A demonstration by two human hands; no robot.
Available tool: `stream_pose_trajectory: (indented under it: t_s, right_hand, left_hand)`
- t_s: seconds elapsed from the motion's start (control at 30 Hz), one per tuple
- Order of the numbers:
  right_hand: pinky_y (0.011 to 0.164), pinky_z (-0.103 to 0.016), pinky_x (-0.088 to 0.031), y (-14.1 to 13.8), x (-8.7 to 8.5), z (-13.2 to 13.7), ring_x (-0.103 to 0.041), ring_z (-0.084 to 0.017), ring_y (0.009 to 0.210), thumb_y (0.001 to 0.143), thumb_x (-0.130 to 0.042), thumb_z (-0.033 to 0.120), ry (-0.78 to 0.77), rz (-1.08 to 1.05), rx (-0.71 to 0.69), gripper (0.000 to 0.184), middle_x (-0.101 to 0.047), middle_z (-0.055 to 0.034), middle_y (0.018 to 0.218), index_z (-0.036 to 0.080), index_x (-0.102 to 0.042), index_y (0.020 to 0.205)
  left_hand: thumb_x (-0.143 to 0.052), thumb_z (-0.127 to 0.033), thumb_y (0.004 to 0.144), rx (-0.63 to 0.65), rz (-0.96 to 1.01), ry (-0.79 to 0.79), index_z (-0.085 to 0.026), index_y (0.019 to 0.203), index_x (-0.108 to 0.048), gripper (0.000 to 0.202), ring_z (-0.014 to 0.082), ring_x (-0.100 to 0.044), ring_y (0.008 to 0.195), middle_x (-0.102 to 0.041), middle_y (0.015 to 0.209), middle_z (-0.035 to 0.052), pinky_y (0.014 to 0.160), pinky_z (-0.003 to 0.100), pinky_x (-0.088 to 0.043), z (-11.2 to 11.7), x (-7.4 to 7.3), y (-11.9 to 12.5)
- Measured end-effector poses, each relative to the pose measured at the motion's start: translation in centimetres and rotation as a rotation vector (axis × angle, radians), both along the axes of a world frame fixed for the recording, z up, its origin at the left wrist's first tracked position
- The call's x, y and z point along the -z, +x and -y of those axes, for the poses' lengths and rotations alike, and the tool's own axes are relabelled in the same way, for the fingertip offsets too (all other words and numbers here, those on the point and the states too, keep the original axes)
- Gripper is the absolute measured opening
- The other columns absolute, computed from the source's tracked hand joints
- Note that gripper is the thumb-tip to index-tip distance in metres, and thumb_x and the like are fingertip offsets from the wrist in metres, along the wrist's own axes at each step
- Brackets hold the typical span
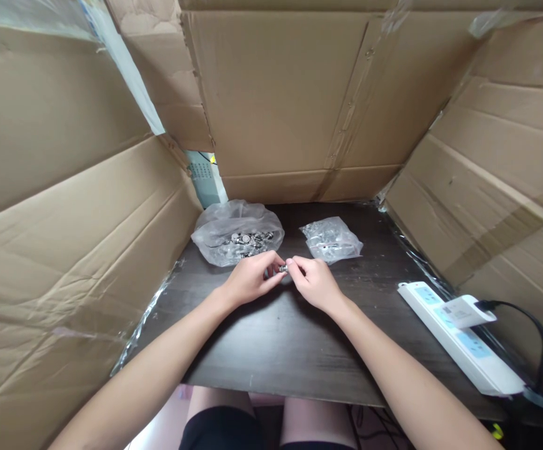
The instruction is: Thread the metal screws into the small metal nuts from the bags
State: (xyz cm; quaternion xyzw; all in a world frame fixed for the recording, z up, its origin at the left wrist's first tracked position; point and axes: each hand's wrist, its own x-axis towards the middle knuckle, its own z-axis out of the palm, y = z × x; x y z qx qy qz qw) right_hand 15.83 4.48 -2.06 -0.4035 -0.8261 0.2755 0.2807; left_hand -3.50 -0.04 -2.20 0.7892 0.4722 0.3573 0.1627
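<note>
Since both hands meet mid-table, the left hand and right hand pinch one small metal part between fingertips. Bag of metal parts sits right behind, smaller bag beside it, easy grabbing on the dark table.

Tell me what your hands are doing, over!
Left hand and right hand pinch one small metal part. Open parts bag just behind. Nothing between.

Makeshift home workbench: cardboard walls, power strip.
</note>
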Motion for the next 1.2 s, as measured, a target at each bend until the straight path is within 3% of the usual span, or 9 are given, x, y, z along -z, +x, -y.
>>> stream_pose_trajectory:
  t_s: [1.2]
  right_hand:
    - [0.058,-0.029,-0.026,-0.1,0.09,0.03,-0.043,-0.013,0.053,0.101,-0.037,0.042,-0.001,0.035,0.029,0.047,-0.053,-0.0019,0.056,0.019,-0.048,0.062]
  left_hand:
    - [-0.062,-0.027,0.094,0.003,-0.002,-0.025,-0.018,0.101,-0.062,0.011,0.0126,-0.062,0.069,-0.067,0.084,0.0013,0.063,0.023,-0.048,0.02,-0.03,0.14]
